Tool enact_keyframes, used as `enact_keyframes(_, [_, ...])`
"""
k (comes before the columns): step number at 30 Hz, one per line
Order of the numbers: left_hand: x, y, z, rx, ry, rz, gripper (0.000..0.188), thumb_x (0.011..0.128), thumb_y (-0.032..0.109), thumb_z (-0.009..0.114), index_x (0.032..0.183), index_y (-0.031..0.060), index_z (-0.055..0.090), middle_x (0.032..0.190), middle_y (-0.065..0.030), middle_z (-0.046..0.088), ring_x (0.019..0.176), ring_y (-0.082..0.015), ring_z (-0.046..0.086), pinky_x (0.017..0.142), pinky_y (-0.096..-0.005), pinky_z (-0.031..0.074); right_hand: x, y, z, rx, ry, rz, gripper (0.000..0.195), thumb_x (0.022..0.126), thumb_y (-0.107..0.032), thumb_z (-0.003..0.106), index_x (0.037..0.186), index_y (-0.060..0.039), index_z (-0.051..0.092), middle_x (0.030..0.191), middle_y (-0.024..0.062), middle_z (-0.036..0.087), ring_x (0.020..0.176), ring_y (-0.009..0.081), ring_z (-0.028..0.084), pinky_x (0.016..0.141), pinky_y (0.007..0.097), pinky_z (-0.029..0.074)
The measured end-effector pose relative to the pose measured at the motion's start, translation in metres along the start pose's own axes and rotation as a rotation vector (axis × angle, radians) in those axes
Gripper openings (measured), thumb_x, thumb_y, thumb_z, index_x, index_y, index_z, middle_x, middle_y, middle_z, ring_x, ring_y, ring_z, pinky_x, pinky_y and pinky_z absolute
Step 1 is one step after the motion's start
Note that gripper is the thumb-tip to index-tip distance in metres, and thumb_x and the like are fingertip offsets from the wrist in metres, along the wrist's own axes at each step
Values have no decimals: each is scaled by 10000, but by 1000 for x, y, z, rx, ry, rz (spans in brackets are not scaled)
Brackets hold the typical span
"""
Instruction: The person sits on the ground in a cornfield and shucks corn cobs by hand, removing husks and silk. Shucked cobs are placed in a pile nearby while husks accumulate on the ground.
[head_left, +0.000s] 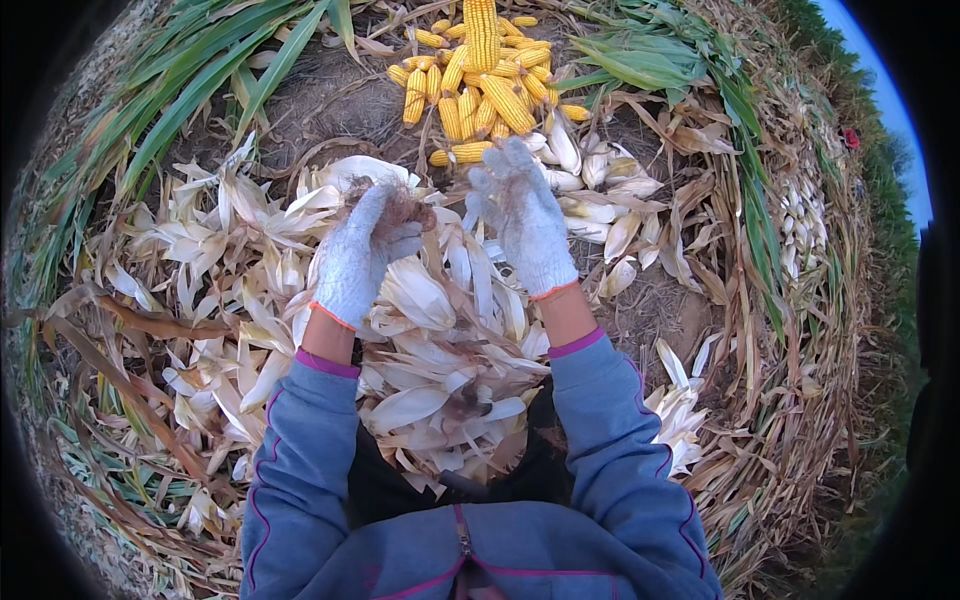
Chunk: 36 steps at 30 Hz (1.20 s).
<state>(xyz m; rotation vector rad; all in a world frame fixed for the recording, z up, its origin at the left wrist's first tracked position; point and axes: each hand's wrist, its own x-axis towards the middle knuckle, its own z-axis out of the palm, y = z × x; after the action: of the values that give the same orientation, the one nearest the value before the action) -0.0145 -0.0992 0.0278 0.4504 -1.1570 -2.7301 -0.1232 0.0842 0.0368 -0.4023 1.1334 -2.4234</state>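
Observation:
My left hand (358, 244), in a white knitted glove with an orange cuff edge, is closed around a tuft of brown corn silk (401, 214). My right hand (521, 217), gloved the same way, is raised with its thumb and fingers apart and nothing visible in it. Beyond it lies a pile of husked yellow corn ears (487, 90). One larger-looking ear (481, 34) stands out over the pile's far side; it looks apart from the others, possibly in the air. Unhusked pale ears (600, 187) lie beyond and right of my right hand.
Stripped husks (442, 375) cover the ground between my legs, with more husks (247, 247) to the left. Green corn leaves (210, 75) lie far left, others (645, 60) far right. Dry stalks (795, 390) line the right side, near another group of pale ears (801, 225).

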Motion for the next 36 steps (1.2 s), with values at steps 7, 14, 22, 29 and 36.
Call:
enact_keyframes(7, [-14, 1, 15, -22, -119, -124, 363, 948, 302, 506, 1205, 46, 522, 1071, -112, 611, 893, -287, 643, 751, -402, 544, -10, 32, 5, -999, -18, 17, 353, 848, -136, 605, 1185, -34, 595, 1096, 116, 647, 994, 189, 617, 878, 289, 477])
enact_keyframes(14, [-3, 35, -42, -59, 265, 246, 327, 931, 223, 522, 1186, 21, 500, 1122, -164, 552, 971, -308, 593, 858, -422, 508, 6, 15, -48, -1016, 313, 90, 322, 837, -137, 590, 1122, 8, 627, 1049, 103, 663, 906, 151, 621, 816, 261, 489])
enact_keyframes(22, [-16, 50, -28, 335, 525, 453, 335, 887, 258, 582, 1126, 28, 621, 1130, -67, 602, 1069, -162, 540, 927, -326, 410, -10, 14, -26, -1722, -154, 248, 359, 807, -260, 554, 1142, -152, 622, 1115, 152, 622, 1035, 342, 580, 915, 423, 444])
enact_keyframes(29, [-17, 40, -8, 369, 241, 139, 369, 915, 260, 566, 1180, 4, 553, 1055, -123, 635, 900, -189, 631, 810, -321, 511, 8, 10, -31, -1852, -169, 538, 485, 813, -294, 568, 1264, -117, 538, 1160, 156, 611, 1008, 302, 608, 870, 400, 476])
enact_keyframes(36, [-17, 26, 4, 116, -153, -138, 502, 955, 424, 435, 1223, 8, 521, 1057, -152, 633, 812, -246, 662, 639, -308, 555, -12, 30, 3, -807, -271, 254, 534, 795, -68, 624, 1310, -38, 488, 1244, 90, 553, 1089, 158, 545, 904, 295, 466])
